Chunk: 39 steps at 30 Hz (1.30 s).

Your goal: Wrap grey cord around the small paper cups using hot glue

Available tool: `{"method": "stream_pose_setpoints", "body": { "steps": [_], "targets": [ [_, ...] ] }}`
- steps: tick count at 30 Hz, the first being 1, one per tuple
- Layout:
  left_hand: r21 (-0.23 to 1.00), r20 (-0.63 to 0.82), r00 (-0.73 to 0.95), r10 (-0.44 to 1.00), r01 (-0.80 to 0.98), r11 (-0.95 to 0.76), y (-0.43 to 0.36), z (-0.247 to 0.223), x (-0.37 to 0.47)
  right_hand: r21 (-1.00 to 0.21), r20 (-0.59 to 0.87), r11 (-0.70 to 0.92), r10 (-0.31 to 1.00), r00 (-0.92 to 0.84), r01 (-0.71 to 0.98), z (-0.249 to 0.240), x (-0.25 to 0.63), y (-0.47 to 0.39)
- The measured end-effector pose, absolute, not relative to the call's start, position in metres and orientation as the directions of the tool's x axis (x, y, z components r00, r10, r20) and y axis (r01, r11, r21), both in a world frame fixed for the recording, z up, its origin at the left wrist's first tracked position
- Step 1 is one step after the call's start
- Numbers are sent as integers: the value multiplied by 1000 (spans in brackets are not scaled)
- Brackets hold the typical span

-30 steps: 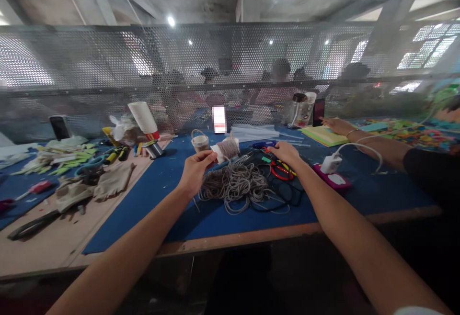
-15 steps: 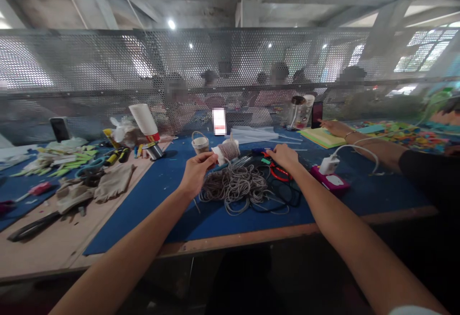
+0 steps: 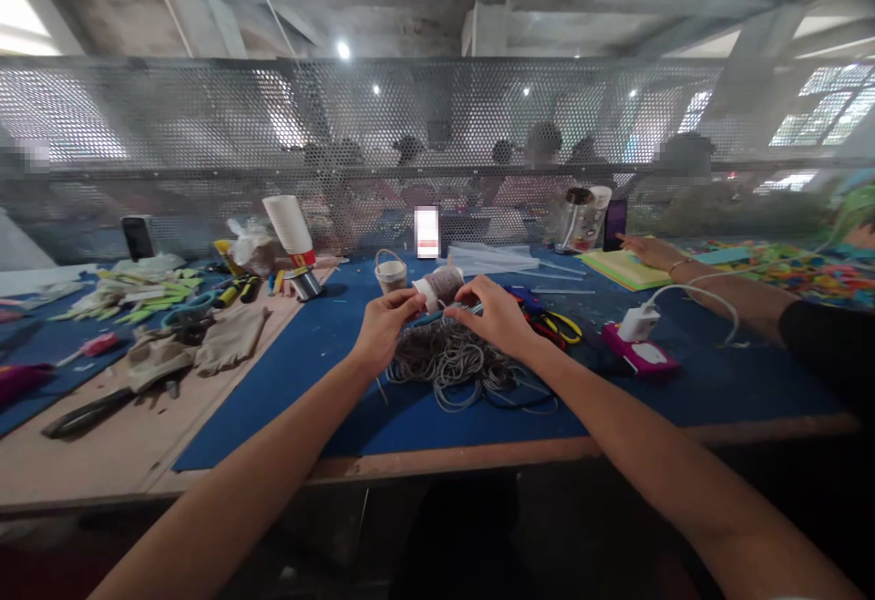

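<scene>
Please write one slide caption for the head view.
The left hand holds a cord-wrapped white cylinder, the right hand close beside it, near tangled grey cord.

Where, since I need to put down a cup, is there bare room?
Nearly bare blue mat lies between gloves and left forearm, and right of the magenta box. Crowded: the centre, with left hand, right hand, wound roll and cord heap.

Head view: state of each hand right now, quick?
Left hand: closed, pinching the cord-wound white cup at its white end.
Right hand: partly curled close by the cup's wound part; whether it holds anything can't be told.
</scene>
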State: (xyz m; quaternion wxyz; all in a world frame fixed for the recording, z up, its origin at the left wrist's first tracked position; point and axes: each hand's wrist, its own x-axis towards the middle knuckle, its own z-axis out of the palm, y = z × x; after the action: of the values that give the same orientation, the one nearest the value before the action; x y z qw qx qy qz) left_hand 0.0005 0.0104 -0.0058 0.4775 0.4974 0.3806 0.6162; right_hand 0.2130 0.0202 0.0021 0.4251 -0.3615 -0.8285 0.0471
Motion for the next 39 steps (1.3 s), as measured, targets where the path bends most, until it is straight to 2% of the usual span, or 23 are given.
{"method": "stream_pose_setpoints", "body": {
  "steps": [4,11,16,23,32,39],
  "targets": [
    [938,266,-33,963,-219,-267,9,-6,1,-329,660,710,644,-386,623,-3,210,18],
    [932,282,-28,959,-229,-280,8,-5,2,-442,647,742,653,-393,504,-2,205,16],
    [938,297,-71,952,-165,-305,8,-7,2,-500,652,739,665,-364,452,5,207,12],
    [918,394,-57,917,-24,-396,7,-6,3,-383,705,777,596,-385,500,15,209,8],
    [925,380,24,925,12,-380,0,-1,8,-231,792,793,490,-365,563,14,213,11],
    [913,394,42,918,96,-396,-5,3,9,-162,819,799,436,-372,580,16,216,9]
  ]
}}
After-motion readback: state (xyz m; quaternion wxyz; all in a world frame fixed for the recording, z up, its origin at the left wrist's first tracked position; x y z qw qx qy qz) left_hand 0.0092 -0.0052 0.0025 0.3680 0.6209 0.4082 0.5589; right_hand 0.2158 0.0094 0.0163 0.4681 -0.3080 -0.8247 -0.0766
